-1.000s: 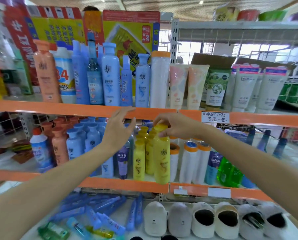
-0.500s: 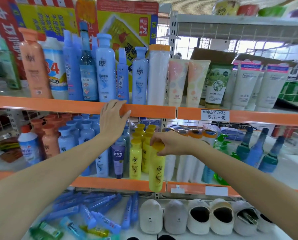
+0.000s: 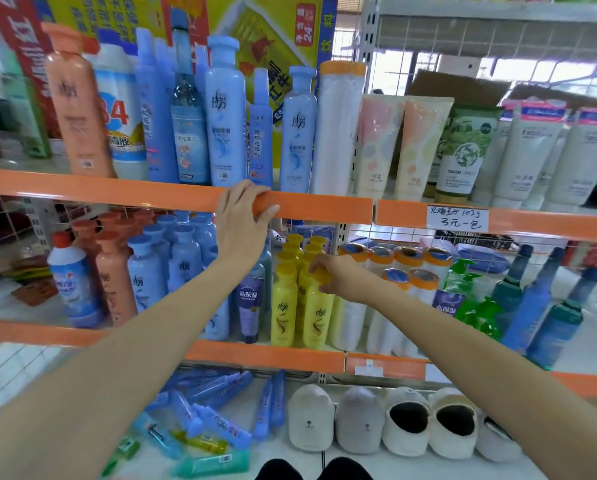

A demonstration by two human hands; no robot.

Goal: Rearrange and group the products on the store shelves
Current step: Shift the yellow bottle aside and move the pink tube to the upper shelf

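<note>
My right hand [image 3: 342, 277] grips the cap of a yellow shampoo bottle [image 3: 317, 317], which stands upright at the front of the middle shelf beside several other yellow bottles [image 3: 283, 306]. My left hand [image 3: 241, 220] rests on the orange front rail of the upper shelf [image 3: 117, 194], fingers curled over its edge, holding no product. Blue bottles [image 3: 182, 265] and peach bottles [image 3: 115, 275] stand in groups on the middle shelf to the left.
White orange-capped bottles [image 3: 411, 268], green pump bottles [image 3: 477, 313] and dark blue bottles [image 3: 539, 306] fill the middle shelf's right side. The upper shelf carries tall blue bottles [image 3: 226, 112] and tubes [image 3: 466, 154]. Slippers [image 3: 359, 420] and toothpaste tubes [image 3: 217, 389] lie below.
My right hand has carried the yellow bottle down and back onto the middle shelf among the yellow ones. My left hand has risen from under the rail to grip the upper shelf's edge.
</note>
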